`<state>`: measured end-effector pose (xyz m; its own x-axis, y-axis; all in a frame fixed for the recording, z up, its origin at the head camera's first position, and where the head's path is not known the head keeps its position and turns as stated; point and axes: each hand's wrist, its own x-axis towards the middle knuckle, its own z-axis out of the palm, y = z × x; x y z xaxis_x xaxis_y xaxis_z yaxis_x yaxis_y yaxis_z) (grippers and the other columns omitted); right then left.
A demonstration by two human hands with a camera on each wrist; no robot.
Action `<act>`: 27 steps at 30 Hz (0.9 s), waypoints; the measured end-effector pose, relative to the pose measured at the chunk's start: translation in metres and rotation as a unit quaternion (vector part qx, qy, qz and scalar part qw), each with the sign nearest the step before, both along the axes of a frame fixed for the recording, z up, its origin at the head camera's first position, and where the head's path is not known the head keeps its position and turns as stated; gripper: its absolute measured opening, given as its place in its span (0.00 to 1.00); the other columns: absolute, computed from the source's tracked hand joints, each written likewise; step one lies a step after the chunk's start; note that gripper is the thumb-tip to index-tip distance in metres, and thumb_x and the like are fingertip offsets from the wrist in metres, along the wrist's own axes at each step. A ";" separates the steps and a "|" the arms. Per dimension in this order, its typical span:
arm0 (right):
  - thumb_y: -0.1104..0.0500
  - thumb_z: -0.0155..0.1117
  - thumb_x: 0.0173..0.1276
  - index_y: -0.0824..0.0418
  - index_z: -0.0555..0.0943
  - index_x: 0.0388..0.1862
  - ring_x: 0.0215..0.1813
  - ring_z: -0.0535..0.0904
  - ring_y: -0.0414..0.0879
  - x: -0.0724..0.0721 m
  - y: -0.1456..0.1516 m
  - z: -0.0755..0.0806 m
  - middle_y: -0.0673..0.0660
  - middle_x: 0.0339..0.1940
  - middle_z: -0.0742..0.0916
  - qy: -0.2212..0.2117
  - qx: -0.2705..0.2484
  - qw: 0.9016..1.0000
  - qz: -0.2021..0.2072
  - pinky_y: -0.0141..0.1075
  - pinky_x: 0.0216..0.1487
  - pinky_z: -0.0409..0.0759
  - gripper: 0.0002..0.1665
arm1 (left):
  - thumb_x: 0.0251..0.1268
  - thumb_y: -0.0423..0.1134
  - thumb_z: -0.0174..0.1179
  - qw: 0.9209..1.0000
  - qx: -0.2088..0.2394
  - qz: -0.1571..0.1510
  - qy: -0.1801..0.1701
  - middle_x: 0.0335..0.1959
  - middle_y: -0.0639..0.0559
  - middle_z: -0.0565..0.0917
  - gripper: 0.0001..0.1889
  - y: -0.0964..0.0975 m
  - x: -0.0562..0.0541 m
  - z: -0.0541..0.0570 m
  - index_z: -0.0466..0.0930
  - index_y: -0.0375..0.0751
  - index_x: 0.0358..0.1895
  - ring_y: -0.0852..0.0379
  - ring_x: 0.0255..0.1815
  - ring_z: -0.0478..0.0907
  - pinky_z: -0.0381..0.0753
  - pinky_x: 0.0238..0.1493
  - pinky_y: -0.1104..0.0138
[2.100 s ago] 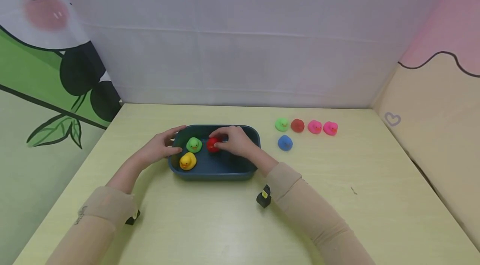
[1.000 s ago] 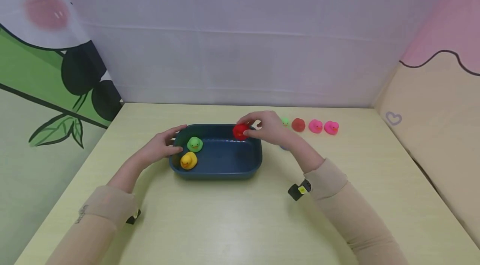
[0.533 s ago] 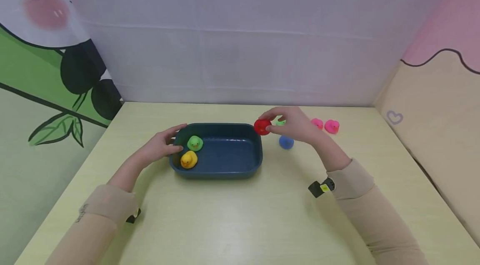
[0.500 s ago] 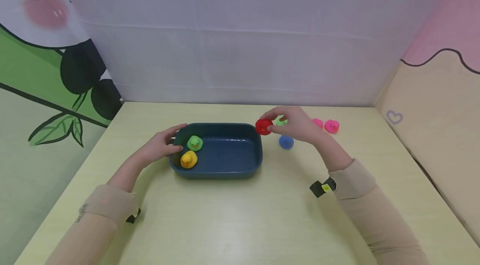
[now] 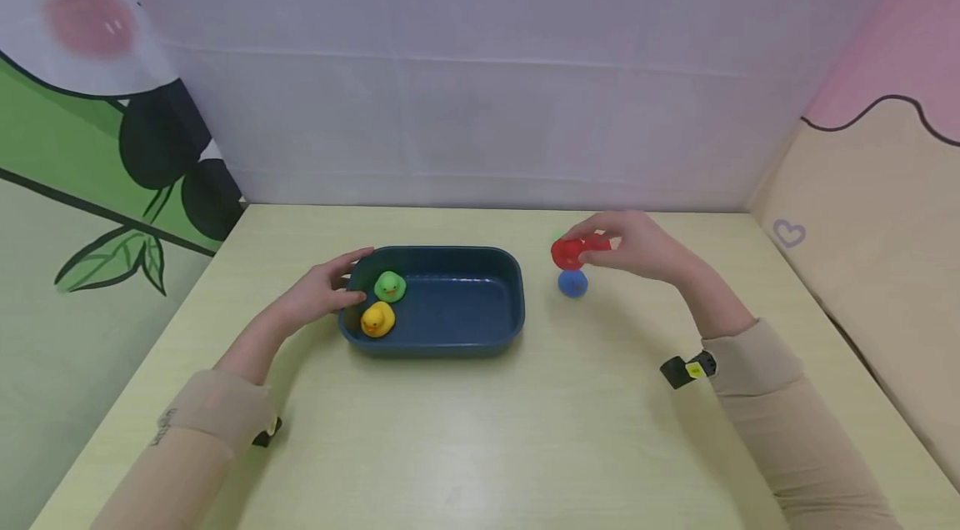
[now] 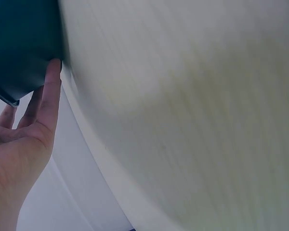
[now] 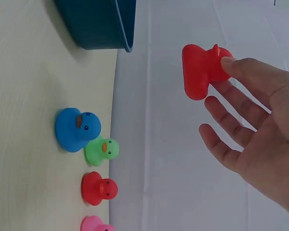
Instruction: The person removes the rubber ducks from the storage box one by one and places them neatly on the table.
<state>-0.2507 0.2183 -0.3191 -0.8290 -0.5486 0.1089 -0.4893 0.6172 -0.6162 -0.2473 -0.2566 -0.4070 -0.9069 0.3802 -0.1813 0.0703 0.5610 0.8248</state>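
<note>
In the head view my right hand (image 5: 633,245) is above the table, right of a dark blue tub (image 5: 431,351). Its thumb and fingers pinch a red rubber duck (image 7: 197,72), held clear of the table in the right wrist view. Below it stands a blue duck (image 7: 74,130), with a green duck (image 7: 101,151), another red duck (image 7: 98,188) and a pink duck (image 7: 95,224) near it. My left hand (image 5: 318,295) holds the tub's left end, thumb over the rim, fingers along the outer wall (image 6: 29,57). Inside the tub sit a green duck (image 5: 390,287) and a yellow duck (image 5: 377,319).
The pale wooden table (image 5: 450,430) carries everything. A white cloth backdrop (image 5: 480,97) rises along its far edge, with printed panels on both sides. My right hand covers the pink ducks in the head view.
My right hand has lifted the red duck out of the tub and carried it right, over the rim, to above the ducks on the table. The left hand and tub have stayed put.
</note>
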 end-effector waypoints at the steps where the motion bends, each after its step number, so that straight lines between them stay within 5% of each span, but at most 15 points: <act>1: 0.58 0.66 0.62 0.52 0.82 0.52 0.51 0.76 0.47 0.000 0.003 0.000 0.49 0.49 0.84 -0.006 -0.001 1.000 0.000 0.44 0.47 0.78 0.18 | 0.65 0.38 0.59 1.000 0.001 0.000 0.001 0.70 0.31 0.60 0.39 0.000 0.000 0.000 0.48 0.54 0.75 0.34 0.66 0.64 0.76 0.55 0.50; 16: 0.57 0.65 0.63 0.49 0.82 0.53 0.50 0.78 0.51 -0.011 0.044 -0.023 0.51 0.53 0.83 -0.038 0.017 0.999 -0.006 0.42 0.48 0.78 0.18 | 0.65 0.37 0.58 1.000 0.003 0.001 0.001 0.69 0.31 0.61 0.39 0.000 0.000 0.000 0.48 0.54 0.75 0.35 0.66 0.64 0.77 0.54 0.51; 27: 0.62 0.64 0.63 0.52 0.82 0.53 0.55 0.76 0.56 -0.018 0.063 -0.052 0.52 0.50 0.84 -0.063 0.017 0.998 -0.004 0.49 0.54 0.77 0.18 | 0.65 0.38 0.59 1.000 0.001 0.001 0.000 0.70 0.32 0.59 0.39 0.000 0.002 0.002 0.48 0.55 0.75 0.34 0.67 0.63 0.76 0.55 0.49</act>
<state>-0.2689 0.2810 -0.3711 -0.8394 -0.5433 -0.0146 -0.4046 0.6425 -0.6508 -0.2452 -0.2563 -0.4054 -0.9075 0.3793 -0.1806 0.0695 0.5596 0.8258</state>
